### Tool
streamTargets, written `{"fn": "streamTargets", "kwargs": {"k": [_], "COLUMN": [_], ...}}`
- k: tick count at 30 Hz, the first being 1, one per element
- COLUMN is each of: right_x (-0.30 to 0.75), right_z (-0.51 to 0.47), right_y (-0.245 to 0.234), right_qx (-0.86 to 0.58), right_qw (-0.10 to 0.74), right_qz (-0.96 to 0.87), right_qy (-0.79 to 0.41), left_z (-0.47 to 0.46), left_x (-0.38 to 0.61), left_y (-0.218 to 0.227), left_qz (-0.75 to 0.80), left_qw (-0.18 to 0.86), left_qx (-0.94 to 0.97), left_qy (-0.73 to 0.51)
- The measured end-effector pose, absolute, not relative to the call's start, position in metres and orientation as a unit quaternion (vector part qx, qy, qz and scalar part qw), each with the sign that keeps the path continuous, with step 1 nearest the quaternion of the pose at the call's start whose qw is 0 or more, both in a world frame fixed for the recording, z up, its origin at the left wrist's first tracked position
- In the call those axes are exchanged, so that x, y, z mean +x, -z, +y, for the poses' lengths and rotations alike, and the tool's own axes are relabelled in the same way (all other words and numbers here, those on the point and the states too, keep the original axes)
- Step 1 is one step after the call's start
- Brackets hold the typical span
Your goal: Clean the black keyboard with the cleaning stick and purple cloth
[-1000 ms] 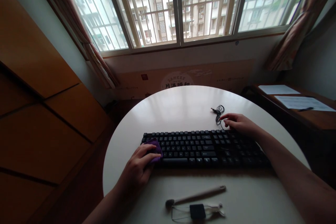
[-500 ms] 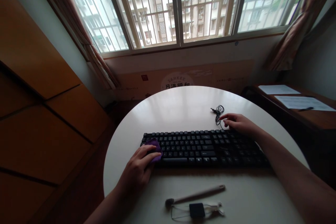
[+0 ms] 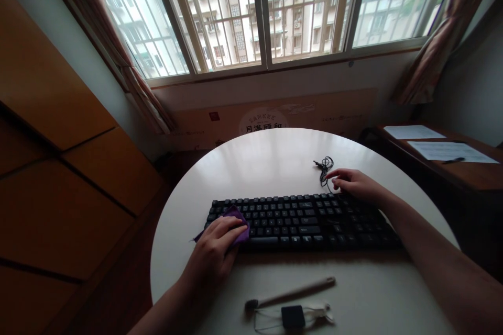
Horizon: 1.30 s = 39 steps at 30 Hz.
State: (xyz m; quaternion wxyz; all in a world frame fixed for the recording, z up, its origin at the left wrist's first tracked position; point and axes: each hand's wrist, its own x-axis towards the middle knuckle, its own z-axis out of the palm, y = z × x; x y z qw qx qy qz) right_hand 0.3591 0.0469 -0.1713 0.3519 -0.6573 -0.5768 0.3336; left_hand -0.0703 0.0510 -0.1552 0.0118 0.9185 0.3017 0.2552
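A black keyboard point(image 3: 275, 215) lies on the round white table point(image 3: 184, 183). My left hand point(image 3: 218, 238) presses a purple cloth point(image 3: 240, 235) against the keys at its left end, fingers closed over the cloth. Part of the cloth sticks out beyond the hand's left side. My right hand point(image 3: 356, 186) lies across the keyboard's upper right edge, index finger stretched out and thumb apart, holding nothing visible; its other fingers are mostly hidden. Just left of those fingertips is the keyboard's bundled black cable point(image 3: 325, 166).
In front of the keyboard lie a thin brush point(image 3: 294, 293) and a wire keycap puller point(image 3: 293, 317) with a dark square piece. A brown side table point(image 3: 471, 175) at right carries paper sheets point(image 3: 451, 152) and a pen. An orange cabinet point(image 3: 58, 193) stands left, a barred window ahead.
My left hand has slid the purple cloth slightly to the right along the keys, and more of the cloth shows at left. My right hand stays on the keyboard. The view has shifted slightly.
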Motion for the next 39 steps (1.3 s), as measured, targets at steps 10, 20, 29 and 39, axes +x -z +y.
{"fn": "streamTargets", "kwargs": {"k": [10,20,29,39], "right_x": [0.36,0.361,0.36,0.364], "right_z": [0.047,0.047,0.048,0.05], "right_y": [0.172,0.171,0.169,0.174], "right_qx": [-0.651,-0.66,-0.658,-0.653], "right_qw": [0.351,0.337,0.341,0.34], "right_qz": [-0.59,-0.591,-0.586,-0.589], "right_qy": [-0.323,-0.319,-0.328,-0.333], "left_z": [0.049,0.049,0.053,0.046], "left_x": [-0.077,-0.074,-0.062,-0.059], "left_y": [0.155,0.158,0.154,0.153], "left_qz": [0.3,0.3,0.326,0.3], "left_qw": [0.027,0.044,0.061,0.03], "left_qx": [0.926,0.917,0.893,0.914], "left_qy": [-0.229,-0.257,-0.305,-0.271]}}
